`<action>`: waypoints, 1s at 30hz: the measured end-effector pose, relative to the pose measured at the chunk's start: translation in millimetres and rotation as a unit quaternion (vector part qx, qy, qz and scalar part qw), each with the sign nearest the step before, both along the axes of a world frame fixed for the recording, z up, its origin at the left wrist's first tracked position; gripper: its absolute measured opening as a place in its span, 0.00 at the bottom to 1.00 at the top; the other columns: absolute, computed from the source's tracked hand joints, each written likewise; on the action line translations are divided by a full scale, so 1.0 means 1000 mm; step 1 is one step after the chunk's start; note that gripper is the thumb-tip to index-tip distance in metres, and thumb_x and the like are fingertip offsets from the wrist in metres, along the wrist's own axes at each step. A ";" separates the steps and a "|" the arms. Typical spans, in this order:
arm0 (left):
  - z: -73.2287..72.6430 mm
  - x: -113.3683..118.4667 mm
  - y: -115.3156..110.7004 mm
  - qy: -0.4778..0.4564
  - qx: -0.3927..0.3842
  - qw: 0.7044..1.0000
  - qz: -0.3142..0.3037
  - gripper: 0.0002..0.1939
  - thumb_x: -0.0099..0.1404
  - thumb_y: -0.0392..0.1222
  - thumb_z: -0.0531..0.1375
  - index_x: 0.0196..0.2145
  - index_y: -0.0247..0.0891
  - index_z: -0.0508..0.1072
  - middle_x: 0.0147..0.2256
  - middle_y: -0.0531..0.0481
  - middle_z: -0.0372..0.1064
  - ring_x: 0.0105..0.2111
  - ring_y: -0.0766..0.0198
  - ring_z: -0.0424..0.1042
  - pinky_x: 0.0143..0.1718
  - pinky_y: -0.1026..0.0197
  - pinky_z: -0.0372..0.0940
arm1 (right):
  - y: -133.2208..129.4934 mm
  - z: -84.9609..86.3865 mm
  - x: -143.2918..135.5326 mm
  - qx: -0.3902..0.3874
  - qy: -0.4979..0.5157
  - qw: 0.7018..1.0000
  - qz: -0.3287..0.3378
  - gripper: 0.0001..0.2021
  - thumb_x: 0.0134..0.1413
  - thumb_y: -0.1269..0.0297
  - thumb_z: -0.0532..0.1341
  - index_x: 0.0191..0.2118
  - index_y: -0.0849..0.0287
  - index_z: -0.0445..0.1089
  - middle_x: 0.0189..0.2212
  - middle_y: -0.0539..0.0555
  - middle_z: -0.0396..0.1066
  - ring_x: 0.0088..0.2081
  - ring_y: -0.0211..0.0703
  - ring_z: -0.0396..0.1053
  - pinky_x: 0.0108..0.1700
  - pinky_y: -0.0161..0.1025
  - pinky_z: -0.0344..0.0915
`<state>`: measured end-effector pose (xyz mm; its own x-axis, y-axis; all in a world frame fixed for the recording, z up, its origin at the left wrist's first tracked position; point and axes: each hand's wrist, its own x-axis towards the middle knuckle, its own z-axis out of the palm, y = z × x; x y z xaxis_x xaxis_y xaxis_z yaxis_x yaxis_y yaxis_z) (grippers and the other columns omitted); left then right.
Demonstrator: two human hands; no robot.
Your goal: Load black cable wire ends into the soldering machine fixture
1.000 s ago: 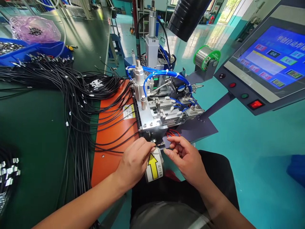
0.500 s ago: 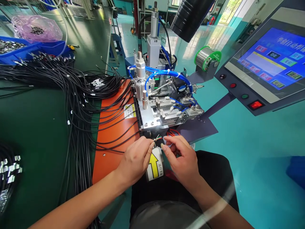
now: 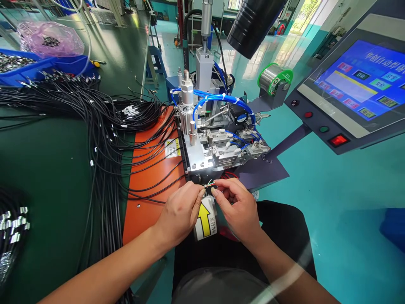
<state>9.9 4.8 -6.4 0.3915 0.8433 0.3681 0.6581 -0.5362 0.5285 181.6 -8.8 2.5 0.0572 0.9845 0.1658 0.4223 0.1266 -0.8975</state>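
My left hand (image 3: 182, 207) is closed, thumb against forefinger, on the end of a black cable (image 3: 155, 200). Beyond its fingertips, thin stripped wires (image 3: 209, 184), among them white, red and green ones, fan out. My right hand (image 3: 236, 204) has its thumb and forefinger curled at the tips of these wires, in a pinch; the exact contact is too small to see clearly. Both hands are just in front of a metal machine (image 3: 218, 145) with blue air tubes. Below the wires is a white cylinder with a yellow arrow label (image 3: 205, 217).
Several black cables (image 3: 139, 162) run across an orange plate (image 3: 145, 219) into the machine's side. Bundled cables (image 3: 107, 202) lie on the dark green table (image 3: 53, 169) at left. A control screen (image 3: 357, 84) stands at right, beside a solder wire spool (image 3: 274, 79).
My right hand has moved slightly left, its thumb and forefinger now at the wire tips. My left hand stays in place. A cylinder rod at the machine's back has risen.
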 end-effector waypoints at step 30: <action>-0.001 0.000 0.000 0.008 0.002 1.000 0.002 0.11 0.73 0.40 0.50 0.35 0.36 0.70 0.29 0.50 0.63 0.29 0.64 0.64 0.32 0.61 0.61 | 0.002 0.000 -0.010 0.060 -0.016 0.996 -0.061 0.06 0.61 0.65 0.59 0.36 0.55 0.74 0.37 0.53 0.72 0.35 0.41 0.70 0.35 0.38 0.68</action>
<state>10.0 4.9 -7.0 0.3948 0.8435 0.3642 0.6687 -0.5357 0.5157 171.3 -7.0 2.1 0.1670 0.9440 0.2847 0.4697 0.1777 -0.8648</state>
